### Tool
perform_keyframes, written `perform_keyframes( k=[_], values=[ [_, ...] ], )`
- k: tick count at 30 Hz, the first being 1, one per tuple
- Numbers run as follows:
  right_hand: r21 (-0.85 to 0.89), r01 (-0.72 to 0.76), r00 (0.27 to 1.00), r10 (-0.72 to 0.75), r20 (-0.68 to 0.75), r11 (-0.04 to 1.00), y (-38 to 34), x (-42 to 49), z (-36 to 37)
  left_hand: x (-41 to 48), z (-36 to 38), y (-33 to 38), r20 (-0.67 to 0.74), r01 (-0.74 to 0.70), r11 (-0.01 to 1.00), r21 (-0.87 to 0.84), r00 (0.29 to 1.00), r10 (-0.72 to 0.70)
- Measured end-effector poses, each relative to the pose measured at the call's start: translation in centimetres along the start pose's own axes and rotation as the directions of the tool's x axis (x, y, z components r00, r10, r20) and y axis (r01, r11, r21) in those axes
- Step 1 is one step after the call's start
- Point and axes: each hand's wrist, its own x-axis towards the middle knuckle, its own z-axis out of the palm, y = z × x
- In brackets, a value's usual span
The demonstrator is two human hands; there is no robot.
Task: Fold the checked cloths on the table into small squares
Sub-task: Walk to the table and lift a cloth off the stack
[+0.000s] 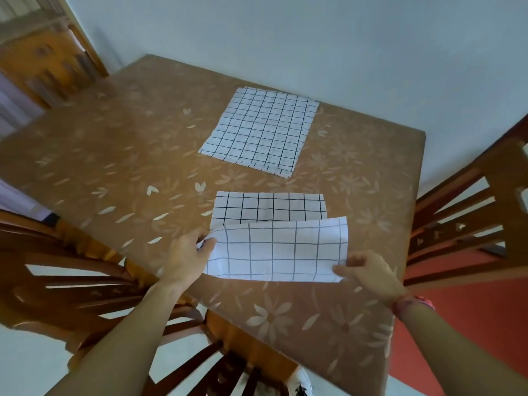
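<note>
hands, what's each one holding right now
Left hand: pinches the left edge of the near cloth.
Right hand: pinches that cloth's right corner.

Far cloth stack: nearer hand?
Left. The left hand sits in front of the far cloth stack's left corner; the right hand is further back, beyond its right side. Both pinch the near cloth.
</note>
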Motion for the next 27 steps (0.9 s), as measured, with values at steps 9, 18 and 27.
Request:
perform_keyframes(
  k=[9,18,27],
  values=[
    [0.093,-0.055,0.989,0.067,-0.129,0.994,1.2,5.7,2.4,6.2,1.9,-0.5,0.025,0.057,0.998,-0.034,0.998,-0.056],
    [0.082,-0.081,0.968,0.098,-0.233,0.993,0.2,10.9,3.2,6.6,3.5,-4.5,0.140,0.469,0.819,-0.330,0.882,-0.449],
    [0.029,-0.113,0.962,0.117,-0.248,0.993,-1.0,14.7,2.7,4.4,5.9,-4.6,0.216,0.510,0.831,-0.223,0.857,-0.468]
  ],
)
